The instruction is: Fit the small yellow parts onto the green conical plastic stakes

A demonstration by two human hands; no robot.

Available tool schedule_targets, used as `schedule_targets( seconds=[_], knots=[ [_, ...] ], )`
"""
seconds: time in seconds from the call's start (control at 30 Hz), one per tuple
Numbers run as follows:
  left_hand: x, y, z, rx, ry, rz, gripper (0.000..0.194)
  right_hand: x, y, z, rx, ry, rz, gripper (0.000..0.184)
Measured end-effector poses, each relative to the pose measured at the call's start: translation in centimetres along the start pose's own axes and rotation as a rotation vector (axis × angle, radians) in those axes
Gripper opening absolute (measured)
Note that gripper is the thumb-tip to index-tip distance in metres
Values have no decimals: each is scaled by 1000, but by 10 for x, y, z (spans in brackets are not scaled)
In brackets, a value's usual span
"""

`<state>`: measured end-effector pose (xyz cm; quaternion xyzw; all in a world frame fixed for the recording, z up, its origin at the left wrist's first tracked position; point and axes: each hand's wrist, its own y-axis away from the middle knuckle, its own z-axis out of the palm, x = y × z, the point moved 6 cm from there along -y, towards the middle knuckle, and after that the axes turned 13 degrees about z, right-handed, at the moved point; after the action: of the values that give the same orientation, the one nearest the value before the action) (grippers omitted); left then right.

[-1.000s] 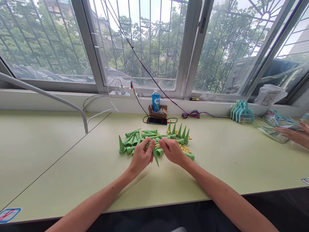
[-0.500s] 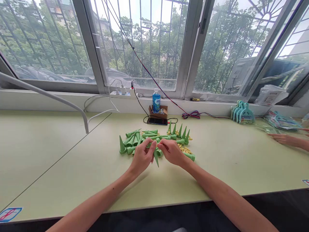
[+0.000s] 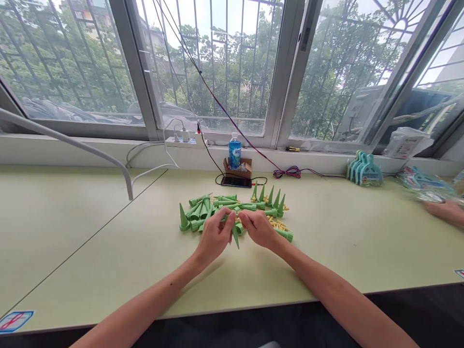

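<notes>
My left hand point(image 3: 214, 233) is closed around a green plastic plant-watering spike point(image 3: 235, 237), its pointed tip aimed down toward me. Close against it, my right hand point(image 3: 258, 227) pinches thumb and fingers together at the spike's wide end. What lies in that pinch is too small and covered to make out. Beyond both hands lies a heap of green spikes point(image 3: 195, 211), mostly on their sides. Several upright spikes point(image 3: 280, 206) stand at the heap's right, with small yellow parts point(image 3: 278, 225) nearer to my right hand.
Behind the heap lies a phone point(image 3: 236, 181) with a cable, before a small cardboard box point(image 3: 248, 166) and a blue bottle point(image 3: 235, 153). Teal hangers point(image 3: 366, 169) stand farther right. Another person's hand point(image 3: 444, 210) is near plastic-wrapped packs point(image 3: 424, 180) at the right edge.
My hands stay almost in place, with a slight shift of the right fingers at the spike's wide end. At the right edge, the other person's hand has moved along the plastic packs.
</notes>
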<state>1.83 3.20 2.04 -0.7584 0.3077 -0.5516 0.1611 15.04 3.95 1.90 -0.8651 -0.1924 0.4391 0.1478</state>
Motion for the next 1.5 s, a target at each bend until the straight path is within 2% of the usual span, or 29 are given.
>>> schedule_targets(
  seconds=[0.13,0.37,0.57,0.8,1.1,1.3,1.5],
  knots=[
    [-2,1,1,5,25,-6,26,0,0,-3,41,-30,6,44],
    [-9,0,-5,141,148,-37,31,-3,1,-15,174,-84,4,42],
    [-12,-2,4,34,295,-147,58,-6,3,-18,177,-117,-7,35],
    [-10,-2,7,-33,373,-234,53,-8,3,-15,121,-111,-54,30],
    [-10,-2,7,-63,312,-134,39,-2,1,-12,108,-101,-28,35],
    [0,-5,4,-54,220,-90,33,3,-1,-11,106,-67,-4,41],
    [-2,-5,3,-16,230,-19,28,3,-2,-11,118,-69,2,45]
  ],
)
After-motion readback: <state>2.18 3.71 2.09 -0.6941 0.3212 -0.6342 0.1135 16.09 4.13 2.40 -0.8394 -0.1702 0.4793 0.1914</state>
